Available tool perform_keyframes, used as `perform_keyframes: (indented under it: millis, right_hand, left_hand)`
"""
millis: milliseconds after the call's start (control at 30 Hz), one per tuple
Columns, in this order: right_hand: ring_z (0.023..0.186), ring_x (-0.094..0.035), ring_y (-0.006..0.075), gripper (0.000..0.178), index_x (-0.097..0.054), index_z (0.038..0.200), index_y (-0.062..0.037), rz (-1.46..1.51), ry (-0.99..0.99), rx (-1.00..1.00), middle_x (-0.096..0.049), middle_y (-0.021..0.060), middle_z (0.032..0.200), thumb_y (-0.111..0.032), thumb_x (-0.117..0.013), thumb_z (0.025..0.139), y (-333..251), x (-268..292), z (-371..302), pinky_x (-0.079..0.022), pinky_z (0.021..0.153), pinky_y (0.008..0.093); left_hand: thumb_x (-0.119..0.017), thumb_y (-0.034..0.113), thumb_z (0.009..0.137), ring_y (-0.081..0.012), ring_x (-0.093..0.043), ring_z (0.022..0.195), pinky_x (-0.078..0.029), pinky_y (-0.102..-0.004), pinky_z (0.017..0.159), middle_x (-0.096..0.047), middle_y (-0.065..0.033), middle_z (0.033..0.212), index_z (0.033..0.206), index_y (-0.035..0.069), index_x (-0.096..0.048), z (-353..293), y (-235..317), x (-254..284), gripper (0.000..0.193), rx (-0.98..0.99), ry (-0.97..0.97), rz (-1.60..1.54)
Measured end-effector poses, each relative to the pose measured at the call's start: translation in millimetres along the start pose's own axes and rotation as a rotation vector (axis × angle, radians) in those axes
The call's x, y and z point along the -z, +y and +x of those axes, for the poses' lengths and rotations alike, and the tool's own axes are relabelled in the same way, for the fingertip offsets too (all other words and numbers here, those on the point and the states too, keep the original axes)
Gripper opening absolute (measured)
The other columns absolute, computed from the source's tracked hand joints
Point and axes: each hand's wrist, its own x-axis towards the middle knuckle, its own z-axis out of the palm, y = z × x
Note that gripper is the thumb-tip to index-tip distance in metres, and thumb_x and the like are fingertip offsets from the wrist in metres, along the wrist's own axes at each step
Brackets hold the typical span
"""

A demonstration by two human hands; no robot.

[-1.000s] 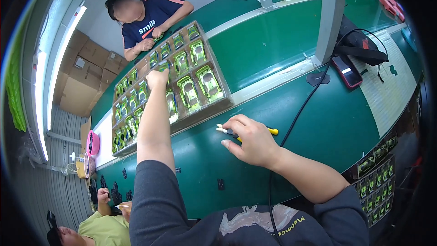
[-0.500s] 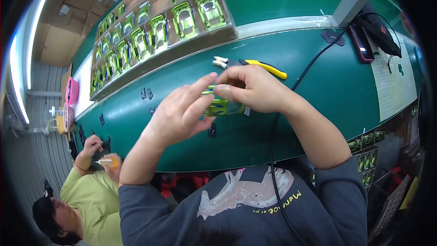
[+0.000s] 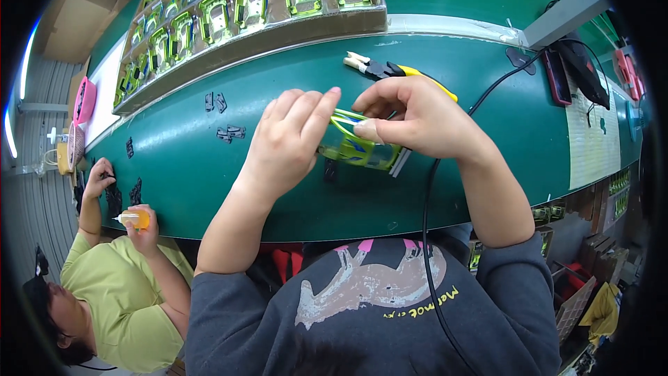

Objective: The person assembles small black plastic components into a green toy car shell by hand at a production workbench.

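Note:
A green toy car body (image 3: 362, 154) with clear windows and blue marks is held tilted above the green bench. My left hand (image 3: 284, 141) is closed around its left end, fingers on the far side. My right hand (image 3: 421, 117) has its fingers curled, with the thumb on the car body's upper edge; whether a small part sits in the pinch is hidden. Below the car body a small black plastic part (image 3: 330, 171) lies on the bench. Just beyond my right hand are pliers (image 3: 379, 68) with yellow-and-black handles.
A cardboard tray (image 3: 243, 61) of green car bodies stands at the far left. Small black parts (image 3: 231, 133) lie left of my hands. A black cable (image 3: 480, 103) crosses the bench, near a phone (image 3: 557, 78) and paper sheet (image 3: 591, 141). At left a co-worker holds an orange bottle (image 3: 136, 219).
My hands and the car body have shifted slightly right in the picture; the car body is turned and shows more of itself. The whole view has also shifted. The co-worker's hands have moved.

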Motion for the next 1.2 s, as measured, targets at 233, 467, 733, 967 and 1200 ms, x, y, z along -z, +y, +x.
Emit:
perform_keyframes:
  millis: [233,467,733,967,1200]
  right_hand:
    - [0.085,-0.067,0.0337,0.025,-0.068,0.1,0.0054,-0.499,-0.169,0.128,-0.069,0.0229,0.09,-0.004,-0.065,0.078,-19.5,3.3,4.3,-0.054,0.079,0.0369]
    - [0.084,-0.066,0.0287,0.009,-0.065,0.085,-0.0006,-1.072,-0.237,0.479,-0.065,0.0126,0.085,-0.005,-0.063,0.077,-27.7,-0.4,-1.5,-0.055,0.076,0.0373]
    - [0.075,-0.064,0.0197,0.011,-0.071,0.089,-0.0009,-0.746,0.41,0.687,-0.066,0.0093,0.089,0.002,-0.073,0.078,-36.6,11.8,3.5,-0.052,0.067,0.0291]
    - [0.076,-0.06,0.0242,0.025,-0.07,0.092,-0.0055,-0.92,0.398,0.662,-0.059,0.008,0.09,-0.006,-0.078,0.068,-4.0,-38.0,3.8,-0.05,0.066,0.0355]
    - [0.08,-0.06,0.0286,0.025,-0.063,0.09,-0.0031,-0.911,0.397,0.544,-0.057,0.0098,0.089,-0.009,-0.076,0.069,-15.3,-60.1,11.9,-0.049,0.071,0.0377]
  left_hand:
    - [-0.06,-0.004,0.069,-0.0312,-0.06,0.088,-0.051,-0.0393,0.08,-0.061,-0.0143,0.097,0.12,-0.003,-0.056,-3.0,6.6,3.1,0.051,0.006,-0.069,-0.278]
    - [-0.061,-0.009,0.058,-0.0348,-0.059,0.081,-0.05,-0.0421,0.072,-0.059,-0.0151,0.09,0.124,0.003,-0.052,-7.5,8.4,-3.6,0.068,-0.03,-0.019,-0.606]
    - [-0.06,-0.006,0.071,-0.035,-0.058,0.074,-0.047,-0.0419,0.065,-0.055,-0.0135,0.081,0.11,0.007,-0.063,-6.3,-7.5,-8.4,0.042,0.308,0.135,-0.329]
    - [-0.062,-0.007,0.071,-0.0361,-0.057,0.075,-0.047,-0.0421,0.066,-0.056,-0.0148,0.082,0.11,0.003,-0.062,-7.8,-11.2,-10.1,0.04,0.427,0.177,-0.257]
    - [-0.062,-0.006,0.06,-0.0329,-0.058,0.075,-0.047,-0.0397,0.065,-0.055,-0.012,0.081,0.105,0.006,-0.064,-7.6,-19.2,-8.3,0.047,0.443,0.35,0.017]
